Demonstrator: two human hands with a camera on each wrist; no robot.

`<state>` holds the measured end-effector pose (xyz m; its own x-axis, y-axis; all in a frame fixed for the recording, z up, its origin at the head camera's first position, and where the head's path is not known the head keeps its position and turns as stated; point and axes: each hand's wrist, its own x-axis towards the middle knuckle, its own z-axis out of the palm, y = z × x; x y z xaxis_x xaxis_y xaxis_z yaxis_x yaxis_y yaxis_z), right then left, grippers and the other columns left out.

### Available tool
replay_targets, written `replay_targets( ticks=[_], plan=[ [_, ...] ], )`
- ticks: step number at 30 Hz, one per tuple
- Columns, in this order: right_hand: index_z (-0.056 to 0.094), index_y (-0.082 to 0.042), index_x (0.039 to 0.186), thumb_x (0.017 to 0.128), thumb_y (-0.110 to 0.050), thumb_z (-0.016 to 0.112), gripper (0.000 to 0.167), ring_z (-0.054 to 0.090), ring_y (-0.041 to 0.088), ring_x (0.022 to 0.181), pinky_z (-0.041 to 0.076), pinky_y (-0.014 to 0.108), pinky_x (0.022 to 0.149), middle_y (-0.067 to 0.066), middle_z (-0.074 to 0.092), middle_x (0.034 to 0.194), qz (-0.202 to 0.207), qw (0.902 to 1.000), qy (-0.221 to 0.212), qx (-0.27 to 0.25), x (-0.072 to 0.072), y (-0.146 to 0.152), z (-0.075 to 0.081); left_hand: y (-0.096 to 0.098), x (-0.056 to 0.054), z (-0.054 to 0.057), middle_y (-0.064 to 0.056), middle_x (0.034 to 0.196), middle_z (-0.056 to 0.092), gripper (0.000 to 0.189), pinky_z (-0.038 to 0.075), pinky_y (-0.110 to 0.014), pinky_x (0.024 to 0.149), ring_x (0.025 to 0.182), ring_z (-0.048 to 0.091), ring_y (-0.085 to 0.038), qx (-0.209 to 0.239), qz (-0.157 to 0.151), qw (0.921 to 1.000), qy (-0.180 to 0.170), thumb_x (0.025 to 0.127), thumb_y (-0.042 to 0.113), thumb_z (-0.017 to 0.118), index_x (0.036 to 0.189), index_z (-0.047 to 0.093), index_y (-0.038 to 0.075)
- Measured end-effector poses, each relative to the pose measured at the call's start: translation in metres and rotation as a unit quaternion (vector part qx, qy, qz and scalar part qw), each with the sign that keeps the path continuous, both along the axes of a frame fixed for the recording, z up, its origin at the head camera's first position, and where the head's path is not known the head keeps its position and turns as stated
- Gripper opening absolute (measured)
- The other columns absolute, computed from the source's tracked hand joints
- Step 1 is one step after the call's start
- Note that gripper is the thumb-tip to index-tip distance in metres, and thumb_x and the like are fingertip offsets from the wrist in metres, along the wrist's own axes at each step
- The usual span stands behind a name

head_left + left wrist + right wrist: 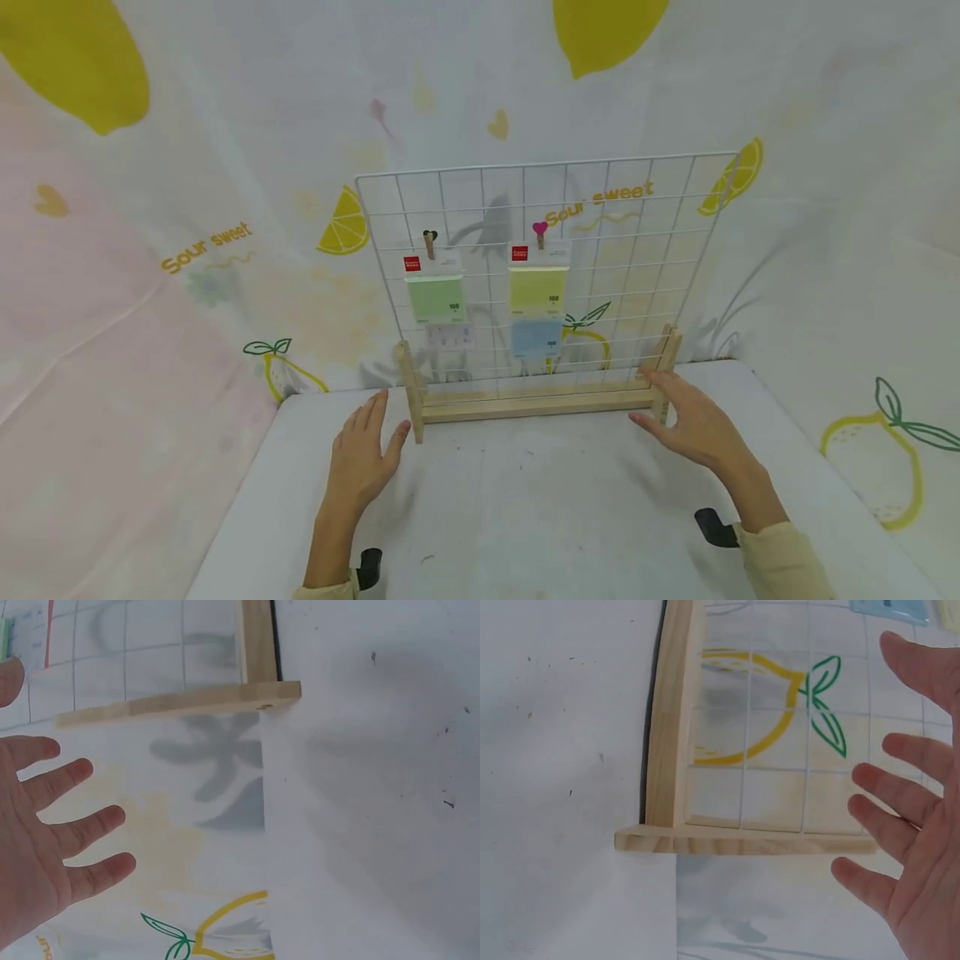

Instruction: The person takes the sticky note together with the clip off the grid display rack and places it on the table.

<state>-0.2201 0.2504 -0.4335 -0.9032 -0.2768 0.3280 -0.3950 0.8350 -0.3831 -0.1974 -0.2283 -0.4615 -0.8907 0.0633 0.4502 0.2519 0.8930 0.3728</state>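
A white wire grid [547, 165] stands upright in a wooden base [536, 406] at the back of the table. Clipped to it hang a green sticky-note pad [437, 302] on the left and a yellow one [537, 290] nearer the middle. A small wooden clothespin [430, 243] grips the left card; another with a pink heart [540, 238] tops the right one. Below the pads are a pale patterned pad [450, 337] and a blue pad [536, 340]. My left hand [360, 462], empty with fingers spread, is beside the base's left end. Equally empty, my right hand [697, 425] spreads its fingers by the right end.
The white table [525, 508] bears a few dark specks in front of the base. Behind it hangs a pale cloth [277, 125] printed with lemons, close to the grid. Black wrist mounts [370, 568] show at both sleeves.
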Motion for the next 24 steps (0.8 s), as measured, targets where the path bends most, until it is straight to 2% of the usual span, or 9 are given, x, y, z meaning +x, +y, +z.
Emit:
replay_targets(
  ticks=[3, 9, 14, 17, 21, 24],
  plan=[
    [0.043, -0.004, 0.147, 0.09, -0.046, 0.069, 0.075, 0.041, 0.045, 0.131, 0.034, 0.063, 0.101, 0.021, 0.045, 0.146, 0.001, 1.0, -0.001, -0.008, -0.001, -0.002, 0.005, 0.001, -0.001, 0.003, -0.025, 0.145, 0.044, 0.062, 0.035, -0.069, 0.095, 0.128, 0.042, -0.048, 0.014, -0.002, 0.9998, 0.015, 0.102, 0.039, 0.051, 0.149, 0.038, 0.001],
    [0.052, -0.005, 0.14, 0.089, -0.043, 0.072, 0.067, 0.049, 0.046, 0.123, 0.04, 0.062, 0.095, 0.021, 0.054, 0.137, 0.002, 0.9988, 0.039, -0.031, -0.008, -0.005, 0.011, 0.003, -0.006, 0.011, -0.026, 0.143, 0.045, 0.06, 0.036, -0.067, 0.096, 0.126, 0.044, -0.049, 0.046, -0.004, 0.9986, 0.025, 0.102, 0.036, 0.052, 0.149, 0.038, 0.003],
    [0.056, -0.004, 0.136, 0.089, -0.037, 0.073, 0.06, 0.053, 0.044, 0.119, 0.042, 0.06, 0.094, 0.02, 0.059, 0.131, 0.012, 0.9968, 0.067, -0.043, -0.013, -0.009, 0.015, 0.003, -0.009, 0.015, -0.027, 0.139, 0.048, 0.058, 0.039, -0.065, 0.094, 0.121, 0.048, -0.049, 0.047, -0.005, 0.9981, 0.039, 0.101, 0.031, 0.055, 0.149, 0.039, 0.002],
    [0.061, -0.003, 0.131, 0.087, -0.031, 0.076, 0.054, 0.058, 0.039, 0.111, 0.045, 0.057, 0.09, 0.017, 0.064, 0.122, 0.023, 0.994, 0.093, -0.052, -0.016, -0.013, 0.017, 0.002, -0.009, 0.018, -0.027, 0.138, 0.049, 0.056, 0.04, -0.065, 0.092, 0.119, 0.049, -0.048, 0.053, -0.004, 0.9975, 0.046, 0.101, 0.026, 0.056, 0.148, 0.04, 0.001],
    [0.065, -0.003, 0.124, 0.083, -0.024, 0.08, 0.048, 0.064, 0.032, 0.096, 0.049, 0.053, 0.081, 0.012, 0.069, 0.104, 0.033, 0.9884, 0.135, -0.061, -0.019, -0.02, 0.019, 0.002, -0.009, 0.021, -0.024, 0.141, 0.047, 0.053, 0.038, -0.066, 0.093, 0.123, 0.047, -0.046, 0.076, -0.004, 0.9964, 0.037, 0.101, 0.023, 0.055, 0.148, 0.04, 0.003],
    [0.066, -0.004, 0.122, 0.082, -0.023, 0.08, 0.046, 0.065, 0.029, 0.088, 0.051, 0.05, 0.075, 0.01, 0.069, 0.097, 0.036, 0.986, 0.15, -0.062, -0.022, -0.025, 0.023, 0.004, -0.009, 0.022, -0.023, 0.141, 0.048, 0.053, 0.036, -0.066, 0.096, 0.126, 0.045, -0.044, 0.098, -0.008, 0.9946, 0.033, 0.101, 0.022, 0.054, 0.149, 0.039, 0.005]
  ],
)
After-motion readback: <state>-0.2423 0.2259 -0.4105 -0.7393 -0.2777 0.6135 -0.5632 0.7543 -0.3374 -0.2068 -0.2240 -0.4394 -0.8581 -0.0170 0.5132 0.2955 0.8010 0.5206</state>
